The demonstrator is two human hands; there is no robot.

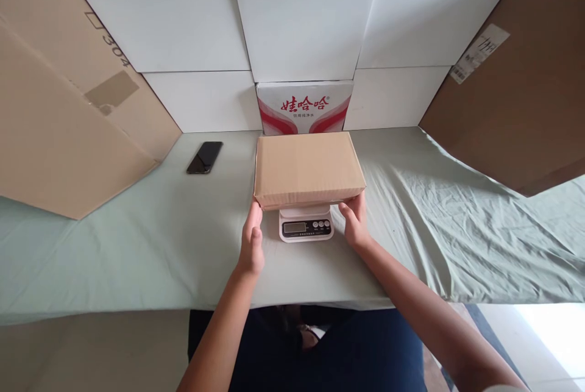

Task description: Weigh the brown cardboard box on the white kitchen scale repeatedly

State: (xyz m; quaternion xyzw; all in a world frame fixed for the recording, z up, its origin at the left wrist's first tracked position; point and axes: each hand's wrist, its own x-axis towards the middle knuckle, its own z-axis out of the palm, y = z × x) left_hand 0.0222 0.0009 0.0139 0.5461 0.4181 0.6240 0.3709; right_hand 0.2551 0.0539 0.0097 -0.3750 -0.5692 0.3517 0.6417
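A closed brown cardboard box (308, 166) rests on a small white digital scale (306, 227) at the table's middle. Only the scale's front panel with its display and buttons shows beneath the box. My left hand (252, 239) touches the box's near left corner with its fingertips. My right hand (355, 221) touches the near right corner, fingers curled under the edge. Both hands flank the scale.
A pale green cloth covers the table (137, 245). A black phone (205, 157) lies at the left back. A white carton with red print (304, 106) stands behind the box. Large brown cardboard sheets lean at left (68, 111) and right (521, 93); white boards form the back wall.
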